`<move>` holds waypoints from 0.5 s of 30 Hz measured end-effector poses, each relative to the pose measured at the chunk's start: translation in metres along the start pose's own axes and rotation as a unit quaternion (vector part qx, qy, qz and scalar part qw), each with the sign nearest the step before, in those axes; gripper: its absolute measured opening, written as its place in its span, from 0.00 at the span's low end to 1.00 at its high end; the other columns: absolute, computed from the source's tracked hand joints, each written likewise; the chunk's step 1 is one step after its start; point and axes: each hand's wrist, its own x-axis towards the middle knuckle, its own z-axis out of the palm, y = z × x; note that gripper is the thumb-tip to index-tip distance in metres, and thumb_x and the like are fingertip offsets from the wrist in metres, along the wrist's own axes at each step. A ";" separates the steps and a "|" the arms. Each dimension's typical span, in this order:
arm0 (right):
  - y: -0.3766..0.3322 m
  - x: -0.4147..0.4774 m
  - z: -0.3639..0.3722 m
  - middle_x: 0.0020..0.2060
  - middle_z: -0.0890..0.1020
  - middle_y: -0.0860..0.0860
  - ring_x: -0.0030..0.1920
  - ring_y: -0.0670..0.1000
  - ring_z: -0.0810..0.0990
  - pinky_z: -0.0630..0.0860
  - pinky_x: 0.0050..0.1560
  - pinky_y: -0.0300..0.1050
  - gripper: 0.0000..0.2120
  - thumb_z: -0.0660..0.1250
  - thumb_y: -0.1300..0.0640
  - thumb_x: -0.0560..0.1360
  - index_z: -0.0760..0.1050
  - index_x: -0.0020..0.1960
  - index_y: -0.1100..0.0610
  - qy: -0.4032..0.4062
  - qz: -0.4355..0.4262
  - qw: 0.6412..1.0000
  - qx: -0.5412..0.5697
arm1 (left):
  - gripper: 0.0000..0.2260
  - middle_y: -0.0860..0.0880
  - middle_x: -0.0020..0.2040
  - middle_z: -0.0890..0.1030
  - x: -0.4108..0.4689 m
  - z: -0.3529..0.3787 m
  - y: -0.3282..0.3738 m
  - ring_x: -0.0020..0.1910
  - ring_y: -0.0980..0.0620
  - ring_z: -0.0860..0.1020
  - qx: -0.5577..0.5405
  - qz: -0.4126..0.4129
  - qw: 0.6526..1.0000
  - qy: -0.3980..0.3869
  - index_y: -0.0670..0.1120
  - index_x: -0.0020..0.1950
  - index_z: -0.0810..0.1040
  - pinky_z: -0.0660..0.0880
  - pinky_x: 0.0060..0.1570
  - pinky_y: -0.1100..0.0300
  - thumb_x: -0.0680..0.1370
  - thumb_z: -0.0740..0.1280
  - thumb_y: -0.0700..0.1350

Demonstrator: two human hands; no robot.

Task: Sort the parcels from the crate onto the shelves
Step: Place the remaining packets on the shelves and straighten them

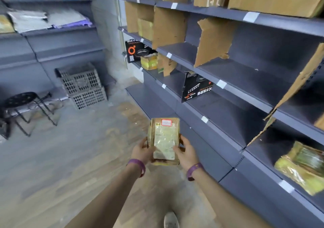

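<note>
Brown taped parcel (pixel 164 140) sits label-up betw. both hands, L hand (pixel 142 151) & R hand (pixel 186 155) each gripping a side edge, shelves (pixel 219 128) just R of hands; risk: glossy tape + edge-only hold, may slip on reach.

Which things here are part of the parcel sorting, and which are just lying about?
Job: parcel, held by left hand and right hand; shelves; grey crates; shelved parcel.
Lying about: black stool; black printed box.

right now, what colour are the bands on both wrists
Purple bands, seen in the head view.
</note>
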 end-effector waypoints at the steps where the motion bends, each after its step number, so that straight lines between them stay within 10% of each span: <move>1: -0.005 0.015 0.008 0.55 0.75 0.41 0.55 0.43 0.74 0.71 0.55 0.37 0.25 0.65 0.59 0.77 0.65 0.73 0.52 -0.013 -0.008 1.000 -0.005 | 0.23 0.48 0.43 0.81 0.017 -0.006 0.001 0.40 0.46 0.79 -0.006 -0.003 1.000 0.009 0.47 0.64 0.75 0.78 0.40 0.54 0.70 0.69 0.36; 6: -0.030 0.109 0.047 0.56 0.76 0.43 0.54 0.41 0.73 0.69 0.44 0.21 0.23 0.65 0.62 0.77 0.67 0.72 0.55 -0.053 -0.047 0.997 -0.004 | 0.25 0.48 0.35 0.78 0.105 -0.033 0.025 0.32 0.48 0.75 0.015 0.017 0.998 0.054 0.45 0.64 0.77 0.74 0.36 0.57 0.67 0.70 0.37; 15: -0.092 0.289 0.116 0.62 0.75 0.45 0.62 0.44 0.74 0.71 0.56 0.35 0.26 0.66 0.61 0.76 0.66 0.73 0.54 -0.140 -0.069 0.988 0.015 | 0.19 0.45 0.46 0.78 0.238 -0.077 0.101 0.34 0.53 0.76 0.008 0.020 0.992 0.125 0.42 0.65 0.74 0.73 0.26 0.69 0.75 0.67 0.34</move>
